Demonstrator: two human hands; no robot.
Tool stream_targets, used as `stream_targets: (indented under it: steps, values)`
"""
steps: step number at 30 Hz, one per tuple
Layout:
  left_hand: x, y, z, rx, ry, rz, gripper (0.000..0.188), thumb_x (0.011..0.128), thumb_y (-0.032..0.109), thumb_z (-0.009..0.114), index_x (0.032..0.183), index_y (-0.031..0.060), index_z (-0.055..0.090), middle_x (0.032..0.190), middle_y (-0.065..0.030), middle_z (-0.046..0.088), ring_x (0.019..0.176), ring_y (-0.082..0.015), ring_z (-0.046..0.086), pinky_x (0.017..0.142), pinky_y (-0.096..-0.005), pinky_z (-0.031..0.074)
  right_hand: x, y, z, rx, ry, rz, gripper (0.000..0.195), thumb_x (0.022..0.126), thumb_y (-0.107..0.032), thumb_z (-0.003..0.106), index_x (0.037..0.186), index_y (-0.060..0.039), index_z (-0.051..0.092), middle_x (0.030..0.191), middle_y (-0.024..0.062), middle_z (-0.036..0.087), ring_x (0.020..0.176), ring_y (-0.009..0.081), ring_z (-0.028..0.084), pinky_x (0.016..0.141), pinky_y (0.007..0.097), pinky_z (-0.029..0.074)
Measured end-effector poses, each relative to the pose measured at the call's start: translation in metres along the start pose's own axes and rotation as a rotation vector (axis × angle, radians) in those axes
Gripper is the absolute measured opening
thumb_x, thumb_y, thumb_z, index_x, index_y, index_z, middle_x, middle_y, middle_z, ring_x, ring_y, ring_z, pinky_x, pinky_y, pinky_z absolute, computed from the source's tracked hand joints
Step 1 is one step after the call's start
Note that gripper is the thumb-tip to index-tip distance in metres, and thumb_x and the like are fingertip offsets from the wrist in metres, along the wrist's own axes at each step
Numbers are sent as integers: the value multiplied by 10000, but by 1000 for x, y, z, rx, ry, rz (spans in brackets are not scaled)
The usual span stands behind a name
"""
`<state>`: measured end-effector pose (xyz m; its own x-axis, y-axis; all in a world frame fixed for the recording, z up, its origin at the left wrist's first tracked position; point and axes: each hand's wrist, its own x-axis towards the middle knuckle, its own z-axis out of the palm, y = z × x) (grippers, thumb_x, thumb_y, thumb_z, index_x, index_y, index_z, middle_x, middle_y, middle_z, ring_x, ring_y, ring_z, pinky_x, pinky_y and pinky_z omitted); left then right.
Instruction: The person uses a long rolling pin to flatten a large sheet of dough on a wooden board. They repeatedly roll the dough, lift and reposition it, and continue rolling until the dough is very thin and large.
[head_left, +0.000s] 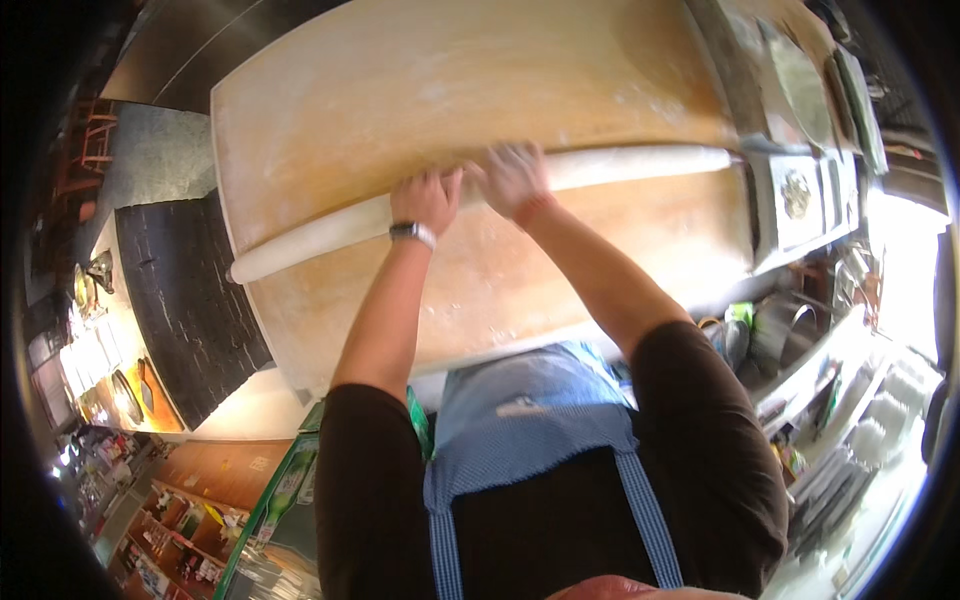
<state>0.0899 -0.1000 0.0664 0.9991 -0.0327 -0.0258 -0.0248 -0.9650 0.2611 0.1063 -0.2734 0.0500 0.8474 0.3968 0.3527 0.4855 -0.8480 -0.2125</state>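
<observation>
A long pale roll (637, 169), seemingly a rolling pin wrapped in dough, lies slantwise across a large floured wooden board (480, 67). Narrow tips stick out at both of its ends. My left hand (426, 199), with a watch on the wrist, curls over the roll near its middle. Just to the right, my right hand (514, 176) bears on the same roll, whitened with flour and blurred. The two thumbs nearly meet. Bits of dough or flour are scattered on the board on both sides of the roll.
A black cracked-looking panel (187, 300) adjoins the board's left side. Right of the board is a white-framed unit (799, 199). A wooden compartment shelf (187, 525) with small items stands at lower left, and a cluttered rack (840, 427) at lower right.
</observation>
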Motion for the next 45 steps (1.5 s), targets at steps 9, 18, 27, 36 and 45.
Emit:
stream_targets:
  steps: [9,18,27,36,45]
  values:
    - [-34,-15,13,69,-2,-159,491,1002,463,414,978,67,702,933,-198,708,928,-375,665,787,-508,518,10,13,-8,36,-499,89,463,997,-397,406,853,-75,707,827,166,716,810,363,675,737,493,519]
    - [-234,41,62,167,283,255,474,947,436,507,1359,214,584,1337,-142,562,1025,-331,598,809,-554,489,-171,-21,-76,195,-252,-262,533,848,-407,624,1281,-98,587,1173,138,644,1159,317,581,973,464,455]
    - [-119,49,30,31,397,246,392,994,355,430,1119,44,633,1014,-180,662,824,-368,641,701,-498,527,-94,-27,-31,137,-91,-162,370,947,-334,458,1075,-85,699,1055,119,696,1056,284,643,884,398,501]
    - [4,-21,-12,35,9,-69,373,986,403,456,969,111,687,941,-136,694,831,-350,666,704,-474,546,-3,36,22,70,-7,42,290,864,-426,633,911,-159,736,1108,58,687,1037,253,617,961,473,425]
    - [-30,-64,0,27,-92,-287,486,995,440,430,927,45,705,899,-204,709,859,-394,668,781,-496,535,23,51,-6,-96,-486,33,425,995,-374,402,900,-96,710,840,168,701,817,364,657,784,481,504]
